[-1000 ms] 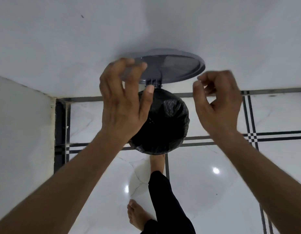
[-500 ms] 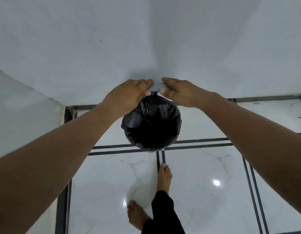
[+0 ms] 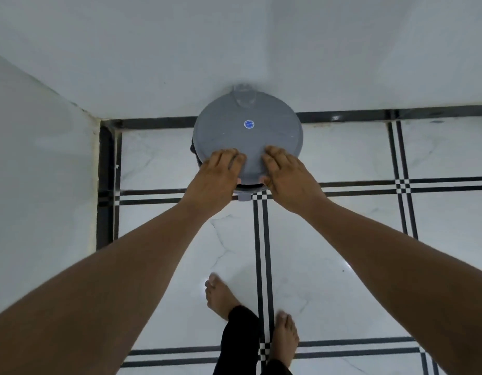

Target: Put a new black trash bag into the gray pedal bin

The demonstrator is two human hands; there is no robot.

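1. Bin lid [image 3: 248, 136], gray and round, lies down over the gray pedal bin [image 3: 243, 197], which stands against the white wall [image 3: 234, 44] on the tiled floor [image 3: 329, 253].
2. Left hand [image 3: 215, 177] and right hand [image 3: 285, 175] rest flat on the lid's near edge, fingers spread, gripping nothing.
3. Black trash bag [image 3: 249, 186] shows as a dark sliver under the lid (between the 2 hands).
4. Bare feet [image 3: 220, 296] stand near.

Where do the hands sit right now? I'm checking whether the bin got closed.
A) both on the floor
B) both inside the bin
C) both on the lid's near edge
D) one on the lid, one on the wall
C: the left hand and right hand lie flat on the near edge of the gray lid, which is down over the bin.
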